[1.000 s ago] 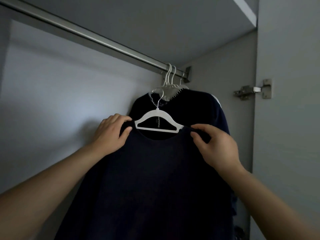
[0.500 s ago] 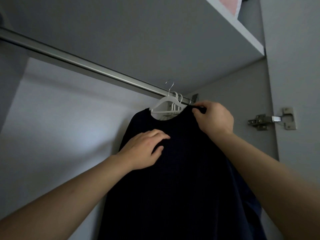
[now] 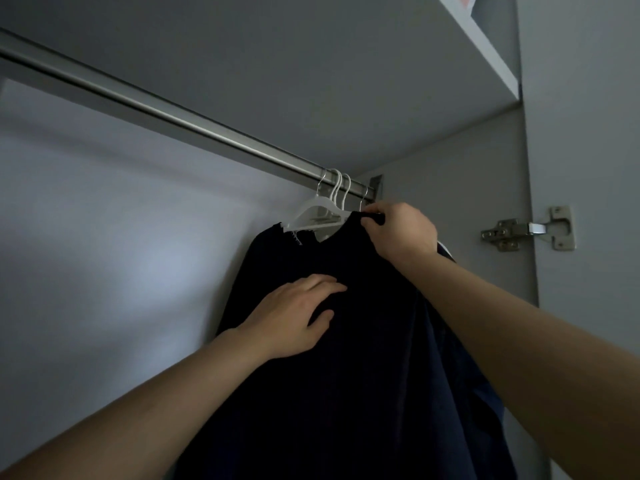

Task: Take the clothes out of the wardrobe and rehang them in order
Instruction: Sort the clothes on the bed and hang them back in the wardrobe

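Shirt: a dark navy shirt [image 3: 363, 358] hangs on a white hanger [image 3: 313, 212] at the right end of the rail [image 3: 180, 117], inside the wardrobe. Its long axis runs straight down from the neckline, hem out of view below. The front faces the camera.
Hanger: its hook is over the rail, beside the hooks [image 3: 341, 187] of several other white hangers bunched close behind it. How many there are is hard to tell. Its arm slopes down to the left under the shirt's shoulder.
Right hand: the right hand [image 3: 403, 233] is raised at the shirt's right shoulder, fingers and thumb pinching a fold of dark fabric just beside the hanger's end.
Left hand: the left hand [image 3: 296, 315] lies flat on the chest of the shirt, fingers straight and slightly spread, pointing up and to the right, thumb apart below them. It grips nothing.
Hands: well apart, right above left.
Other clothes: a dark blue garment [image 3: 481, 393] shows behind the shirt on the right.
Wardrobe: a shelf [image 3: 485, 46] sits above the rail; a metal hinge [image 3: 530, 230] is fixed on the door [image 3: 588, 133] at right.
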